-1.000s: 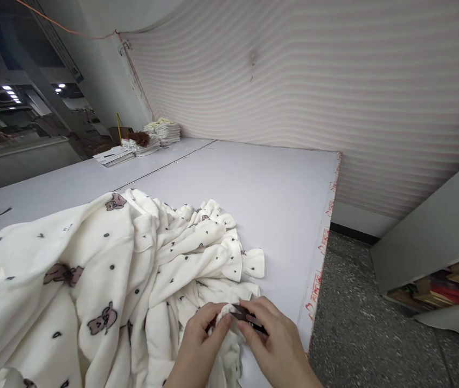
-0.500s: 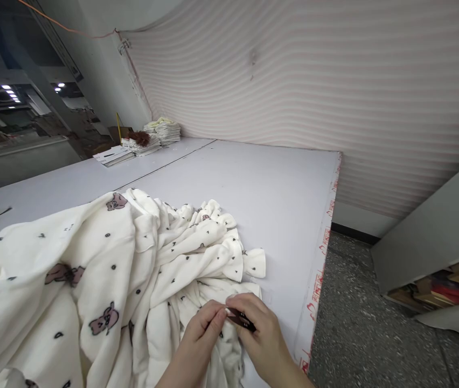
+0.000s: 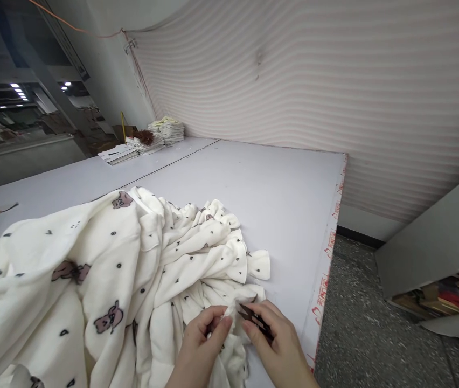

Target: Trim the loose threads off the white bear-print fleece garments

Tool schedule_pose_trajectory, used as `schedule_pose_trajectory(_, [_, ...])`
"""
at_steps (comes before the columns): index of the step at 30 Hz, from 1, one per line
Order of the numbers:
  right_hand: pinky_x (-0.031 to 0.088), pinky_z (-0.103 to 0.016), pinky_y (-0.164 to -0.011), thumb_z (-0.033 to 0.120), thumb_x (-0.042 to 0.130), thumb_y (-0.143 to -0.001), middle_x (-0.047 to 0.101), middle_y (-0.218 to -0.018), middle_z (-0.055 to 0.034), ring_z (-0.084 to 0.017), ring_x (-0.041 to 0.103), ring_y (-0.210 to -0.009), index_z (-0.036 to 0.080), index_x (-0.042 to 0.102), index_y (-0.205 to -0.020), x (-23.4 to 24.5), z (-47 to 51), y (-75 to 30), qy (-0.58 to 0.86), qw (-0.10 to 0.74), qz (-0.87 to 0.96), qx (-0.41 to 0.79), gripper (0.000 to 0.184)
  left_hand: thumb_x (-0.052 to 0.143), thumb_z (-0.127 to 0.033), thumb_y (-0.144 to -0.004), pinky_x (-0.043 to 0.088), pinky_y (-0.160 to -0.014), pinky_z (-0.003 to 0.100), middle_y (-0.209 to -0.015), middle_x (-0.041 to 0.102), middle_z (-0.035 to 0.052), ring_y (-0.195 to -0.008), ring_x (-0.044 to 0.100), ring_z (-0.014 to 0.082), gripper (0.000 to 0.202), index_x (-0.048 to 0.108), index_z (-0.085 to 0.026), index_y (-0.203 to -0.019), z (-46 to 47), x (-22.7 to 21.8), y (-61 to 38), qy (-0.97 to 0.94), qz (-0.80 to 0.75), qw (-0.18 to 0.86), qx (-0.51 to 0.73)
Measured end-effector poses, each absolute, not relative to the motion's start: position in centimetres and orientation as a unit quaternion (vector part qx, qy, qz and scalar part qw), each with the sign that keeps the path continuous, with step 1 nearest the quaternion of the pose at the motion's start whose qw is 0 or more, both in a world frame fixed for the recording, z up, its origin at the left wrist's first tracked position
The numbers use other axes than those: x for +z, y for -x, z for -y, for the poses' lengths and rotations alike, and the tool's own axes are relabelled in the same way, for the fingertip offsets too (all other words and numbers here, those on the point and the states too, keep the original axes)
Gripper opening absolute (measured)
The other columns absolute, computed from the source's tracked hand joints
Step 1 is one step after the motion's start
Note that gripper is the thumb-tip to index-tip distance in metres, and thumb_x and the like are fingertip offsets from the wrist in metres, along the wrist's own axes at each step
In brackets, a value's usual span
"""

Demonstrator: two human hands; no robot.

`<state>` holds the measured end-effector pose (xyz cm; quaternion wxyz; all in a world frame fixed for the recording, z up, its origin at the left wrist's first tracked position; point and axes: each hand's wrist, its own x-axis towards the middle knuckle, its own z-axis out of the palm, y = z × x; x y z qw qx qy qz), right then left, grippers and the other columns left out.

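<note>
A heap of white fleece garments (image 3: 104,280) printed with small dark marks and brown bears covers the near left of the pale table (image 3: 262,194). My left hand (image 3: 199,345) pinches a fold of this white fabric at the heap's near right corner. My right hand (image 3: 280,345) is closed around small dark thread snips (image 3: 254,317), whose tips touch the pinched fold. Both hands sit close together near the table's front right edge.
Stacks of folded pieces (image 3: 168,130) and flat sheets (image 3: 118,154) lie at the table's far end by the striped wall. The table's right edge (image 3: 328,269) drops to a speckled floor. A grey slanted shelf (image 3: 435,242) with coloured items stands at right.
My hands shifted slightly along the fabric edge, closing together half a second ago and now parting a little, with the snips again pointing at the pinched fold. The camera view drifted slightly.
</note>
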<state>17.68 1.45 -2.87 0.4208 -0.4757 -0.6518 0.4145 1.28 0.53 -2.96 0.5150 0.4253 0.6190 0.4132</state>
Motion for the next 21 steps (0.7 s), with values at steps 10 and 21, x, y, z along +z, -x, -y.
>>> schedule_pose_trajectory(10, [0.052,-0.026,-0.073,0.029,0.059,-0.086,0.070,-0.091,-0.0051,-0.020,0.066,-0.084,0.022,0.071,-0.095,-3.3,-1.5,-16.5,0.497,0.439,0.652,0.368,0.016,0.061,-0.041,-0.082,0.039,-0.058,0.023,-0.065,0.055,-0.0006,-0.063,0.050,0.0146,0.025,0.074,-0.020,-0.084,-0.2,-1.6,-1.9,-0.550,-0.592,0.402,0.431])
schedule_pose_trajectory(21, [0.053,-0.026,-0.074,0.028,0.059,-0.086,0.070,-0.094,-0.0038,-0.020,0.067,-0.086,0.024,0.069,-0.102,-2.3,-1.1,-18.6,0.513,0.358,0.677,0.387,0.019,0.056,-0.025,-0.086,0.036,-0.048,0.020,-0.069,0.051,-0.0006,-0.055,0.047,0.0112,0.022,0.072,-0.024,-0.101,0.1,-3.1,-1.9,-0.639,-0.549,0.306,0.443])
